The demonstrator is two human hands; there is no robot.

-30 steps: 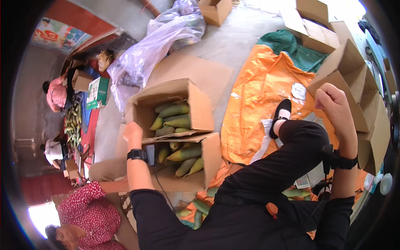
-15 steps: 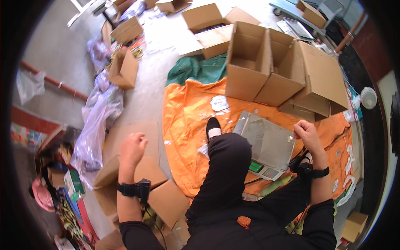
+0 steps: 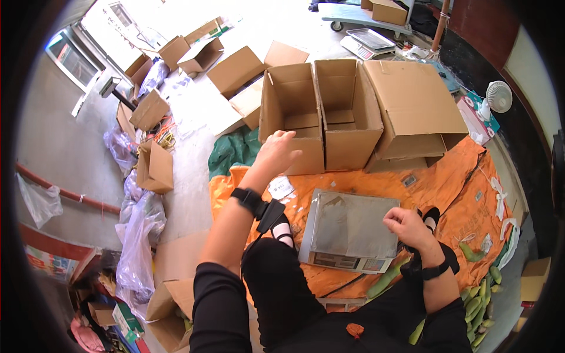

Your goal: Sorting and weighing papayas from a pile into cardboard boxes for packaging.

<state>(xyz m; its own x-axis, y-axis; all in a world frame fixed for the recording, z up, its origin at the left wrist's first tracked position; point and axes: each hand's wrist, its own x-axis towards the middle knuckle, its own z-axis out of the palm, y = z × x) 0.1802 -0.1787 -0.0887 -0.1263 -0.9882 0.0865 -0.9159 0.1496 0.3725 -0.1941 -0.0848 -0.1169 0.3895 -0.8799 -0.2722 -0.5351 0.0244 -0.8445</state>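
Nearest: person's legs in black, seated on the floor, both forearms coming in from the lower edge. Each wrist has a black strap.

Right hand (image 3: pixel 406 226) sits at the right edge of the weighing scale (image 3: pixel 350 230), fingers curled loosely inward, resting at or just over the edge of the steel platform. Can't tell if they actually grip it. Nothing in the hand.

Scale: flat grey steel platform, display strip along its near edge, lying on the orange tarp (image 3: pixel 447 182), just in front of the knees. A black shoe (image 3: pixel 431 215) shows just past the right hand.

Green cobs or similar long green produce (image 3: pixel 485 291) lie on the tarp's right edge, near the right elbow; one more (image 3: pixel 384 282) sits right against the near-right corner of the scale.

Left hand (image 3: pixel 275 152) is raised and reaching forward, fingers spread and slightly bent, empty. It hangs over the near left corner of the open cardboard box (image 3: pixel 293 112), seemingly touching or just short of its front wall; can't tell which.

That box stands upright at the far edge of the tarp, flaps open, looks hollow inside. A second open box (image 3: pixel 347 112) stands touching it on the right, then a third box (image 3: pixel 412 109) tipped on its side.

Left of the tarp: green tarp (image 3: pixel 232 150), clear plastic bags (image 3: pixel 138 235), loose boxes on the concrete floor (image 3: pixel 70 147).

Far: second scale (image 3: pixel 368 44) and a small white fan (image 3: pixel 499 96) at right.
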